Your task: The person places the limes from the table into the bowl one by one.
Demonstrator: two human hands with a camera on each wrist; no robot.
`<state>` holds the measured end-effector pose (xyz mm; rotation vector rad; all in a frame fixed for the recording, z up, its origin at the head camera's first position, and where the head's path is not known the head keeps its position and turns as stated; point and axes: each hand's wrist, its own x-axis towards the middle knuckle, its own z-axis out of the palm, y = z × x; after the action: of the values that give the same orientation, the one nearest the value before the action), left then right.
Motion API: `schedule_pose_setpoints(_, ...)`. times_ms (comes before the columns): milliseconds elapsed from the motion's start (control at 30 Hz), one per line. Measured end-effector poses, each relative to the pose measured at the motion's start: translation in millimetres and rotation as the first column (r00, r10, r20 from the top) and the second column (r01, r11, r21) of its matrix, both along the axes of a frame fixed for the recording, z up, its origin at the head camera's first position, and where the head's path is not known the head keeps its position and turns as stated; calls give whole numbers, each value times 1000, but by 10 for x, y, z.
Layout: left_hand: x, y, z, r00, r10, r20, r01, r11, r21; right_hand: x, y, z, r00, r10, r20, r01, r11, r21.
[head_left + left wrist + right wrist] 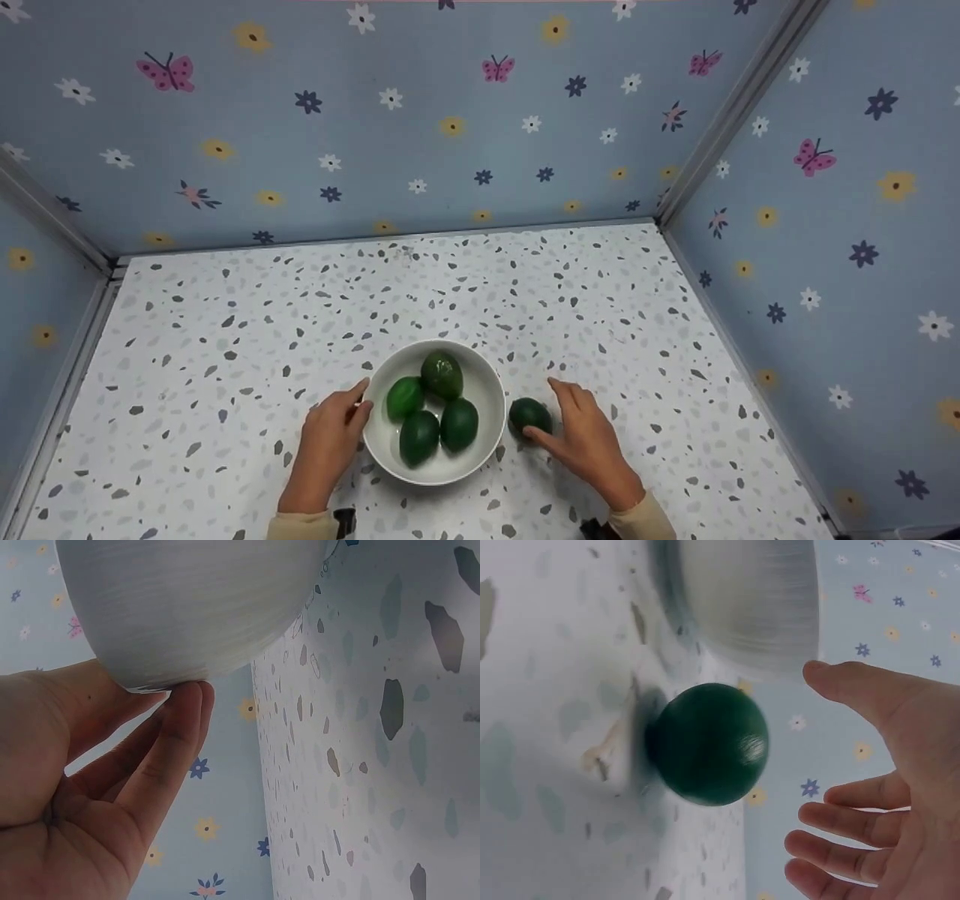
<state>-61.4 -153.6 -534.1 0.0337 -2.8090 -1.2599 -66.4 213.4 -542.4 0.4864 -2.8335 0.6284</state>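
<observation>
A white bowl [491, 420] stands on the table with several glossy green avocados [442, 375] inside. One fruit in it is a brighter green and looks like a lime [405, 398]. At the bowl's left side, my left hand [330, 431] holds its edge between thumb and fingertips, seen closer on the bowl wall [195, 607] in the left wrist view. Just right of the bowl lies a smooth dark green avocado [711, 744]. My right hand [589, 439] hovers over it with spread fingers; the right wrist view shows a gap between hand and fruit.
The speckled white table [300, 315] is bounded by a blue flowered panel [412, 142] at the back. Similar panels rise on the left [45, 360] and right [817, 247].
</observation>
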Motion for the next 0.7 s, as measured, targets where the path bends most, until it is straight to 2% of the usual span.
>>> schedule_pose_setpoints(133, -5, 2, -7, 1000, 0, -4, 0, 1000, -4, -11, 44, -91, 997, 12, 70, -11, 1000, -6)
schedule_pose_setpoints(467, -2, 4, -2, 1000, 6, -5, -6, 1000, 3, -20, 76, -244, 988, -8, 152, 10, 1000, -13)
schedule_pose_setpoints(700, 1, 2, -2, 1000, 3, -18, -3, 1000, 1, -31, 72, -283, 979, -17, 201, 23, 999, -27)
